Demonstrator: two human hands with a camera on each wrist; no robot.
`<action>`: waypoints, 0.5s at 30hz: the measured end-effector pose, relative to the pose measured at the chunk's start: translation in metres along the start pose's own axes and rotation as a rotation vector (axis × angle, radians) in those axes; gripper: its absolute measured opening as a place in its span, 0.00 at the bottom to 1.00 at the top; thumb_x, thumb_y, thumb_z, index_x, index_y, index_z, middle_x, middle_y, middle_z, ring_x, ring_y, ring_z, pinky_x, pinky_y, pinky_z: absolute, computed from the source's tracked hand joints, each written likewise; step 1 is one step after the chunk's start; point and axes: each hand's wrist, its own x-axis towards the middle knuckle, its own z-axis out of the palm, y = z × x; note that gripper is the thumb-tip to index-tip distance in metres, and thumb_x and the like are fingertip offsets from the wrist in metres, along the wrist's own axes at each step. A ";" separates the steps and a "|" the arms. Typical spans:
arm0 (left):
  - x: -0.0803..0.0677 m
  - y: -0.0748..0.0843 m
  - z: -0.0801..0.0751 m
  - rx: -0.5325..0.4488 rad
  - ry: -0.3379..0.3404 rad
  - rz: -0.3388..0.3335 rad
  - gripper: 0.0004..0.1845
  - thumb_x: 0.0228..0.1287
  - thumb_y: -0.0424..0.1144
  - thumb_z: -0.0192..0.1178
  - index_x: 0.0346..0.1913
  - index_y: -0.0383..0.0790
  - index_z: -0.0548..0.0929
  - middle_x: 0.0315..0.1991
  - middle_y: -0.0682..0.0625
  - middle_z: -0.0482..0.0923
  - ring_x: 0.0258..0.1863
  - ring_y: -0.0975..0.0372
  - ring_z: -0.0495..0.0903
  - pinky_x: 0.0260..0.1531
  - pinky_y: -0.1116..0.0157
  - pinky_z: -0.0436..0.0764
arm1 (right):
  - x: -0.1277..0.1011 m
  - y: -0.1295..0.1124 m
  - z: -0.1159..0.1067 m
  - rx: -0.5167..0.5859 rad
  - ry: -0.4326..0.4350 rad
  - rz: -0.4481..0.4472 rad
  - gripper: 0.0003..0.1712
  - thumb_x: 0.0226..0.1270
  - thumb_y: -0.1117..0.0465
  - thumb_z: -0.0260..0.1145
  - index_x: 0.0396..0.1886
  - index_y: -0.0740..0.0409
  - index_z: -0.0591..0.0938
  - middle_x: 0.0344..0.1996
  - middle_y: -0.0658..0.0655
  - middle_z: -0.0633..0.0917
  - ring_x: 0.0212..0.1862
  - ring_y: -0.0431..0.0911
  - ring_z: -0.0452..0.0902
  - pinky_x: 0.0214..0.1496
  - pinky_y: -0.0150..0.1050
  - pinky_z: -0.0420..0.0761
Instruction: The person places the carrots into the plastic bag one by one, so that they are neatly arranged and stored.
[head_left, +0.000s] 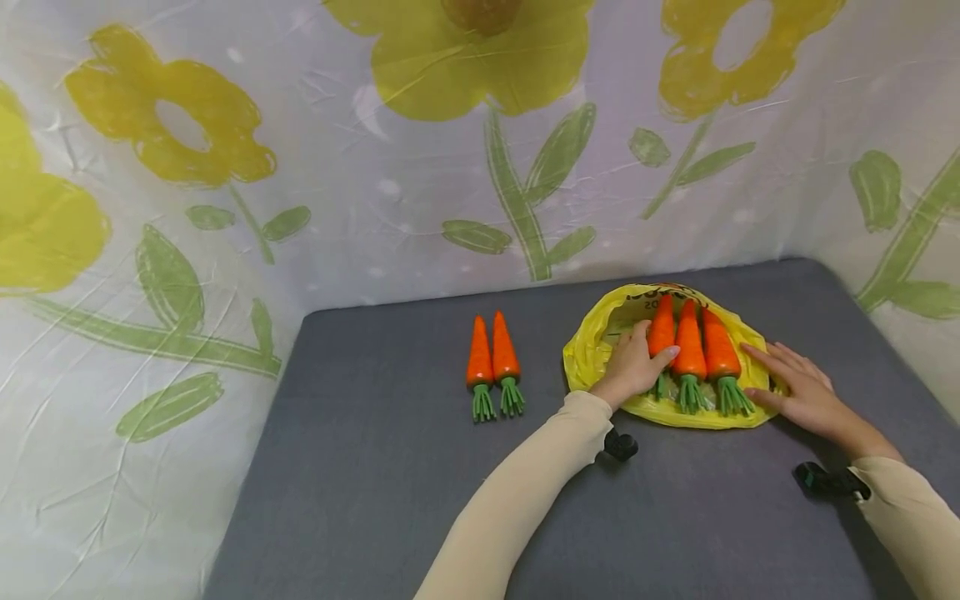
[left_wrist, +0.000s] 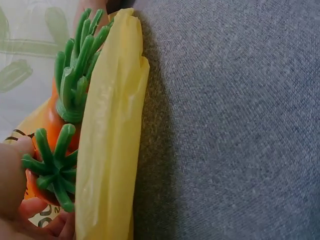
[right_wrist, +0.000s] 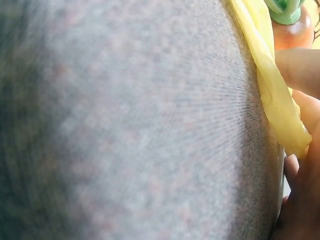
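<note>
An open yellow plastic bag [head_left: 588, 354] with its rim rolled out lies on the right part of the table. Inside it, three orange carrots with green tops lie side by side: a left carrot [head_left: 662, 329], a middle carrot [head_left: 689, 350] and a right carrot [head_left: 722, 354]. My left hand [head_left: 632, 367] reaches over the bag's front left and grips the left carrot, thumb on one side and fingers on the other. At the bag's right edge my right hand [head_left: 806, 396] rests with extended fingers, thumb and index tips over the rim [right_wrist: 267, 75] near the right carrot.
Left of the bag, two more carrots lie side by side on the grey cloth-covered table [head_left: 390, 467], one carrot [head_left: 481, 358] and another carrot [head_left: 506, 354]. Flower-printed curtains [head_left: 360, 208] stand behind the table and at both sides.
</note>
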 end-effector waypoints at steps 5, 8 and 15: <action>0.000 -0.005 0.000 0.044 -0.040 0.037 0.43 0.64 0.66 0.57 0.77 0.59 0.55 0.74 0.49 0.61 0.71 0.56 0.67 0.63 0.56 0.75 | 0.000 0.000 0.000 0.009 0.009 -0.016 0.42 0.72 0.53 0.61 0.80 0.52 0.53 0.75 0.78 0.52 0.78 0.70 0.36 0.70 0.74 0.32; -0.002 -0.006 0.000 0.059 -0.064 0.057 0.47 0.60 0.66 0.62 0.78 0.60 0.52 0.76 0.49 0.58 0.72 0.56 0.65 0.63 0.57 0.75 | -0.001 0.000 -0.001 0.015 0.008 -0.017 0.42 0.72 0.53 0.60 0.80 0.52 0.53 0.75 0.78 0.52 0.78 0.70 0.35 0.70 0.74 0.31; -0.002 -0.002 0.004 0.106 -0.037 0.034 0.50 0.57 0.65 0.66 0.78 0.61 0.52 0.74 0.49 0.58 0.70 0.55 0.66 0.59 0.58 0.77 | 0.000 0.000 0.000 0.004 0.005 -0.007 0.42 0.71 0.54 0.60 0.80 0.53 0.53 0.74 0.78 0.52 0.78 0.70 0.36 0.70 0.74 0.32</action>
